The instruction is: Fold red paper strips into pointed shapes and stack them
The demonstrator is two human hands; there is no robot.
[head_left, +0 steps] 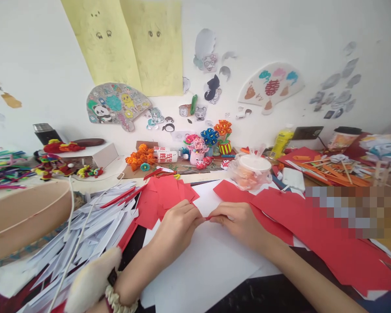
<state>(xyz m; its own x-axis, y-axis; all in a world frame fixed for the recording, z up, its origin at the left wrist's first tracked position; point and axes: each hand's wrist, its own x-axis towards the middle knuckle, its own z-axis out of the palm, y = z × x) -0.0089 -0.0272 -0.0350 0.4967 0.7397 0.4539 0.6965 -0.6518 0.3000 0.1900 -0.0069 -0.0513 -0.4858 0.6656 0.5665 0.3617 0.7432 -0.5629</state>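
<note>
Looks forward and down from the wearer's head, close above left hand (179,221) and right hand (239,219); takes in white paper (202,269) toward 6 o'clock and wall (267,26) toward 12.

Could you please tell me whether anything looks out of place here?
Yes: at left, a thin white cable trails over the untidy heap of narrow white paper strips, which looks odd because it could snag them.

Matt red paper (164,193), smooth white paper (202,269)
</note>
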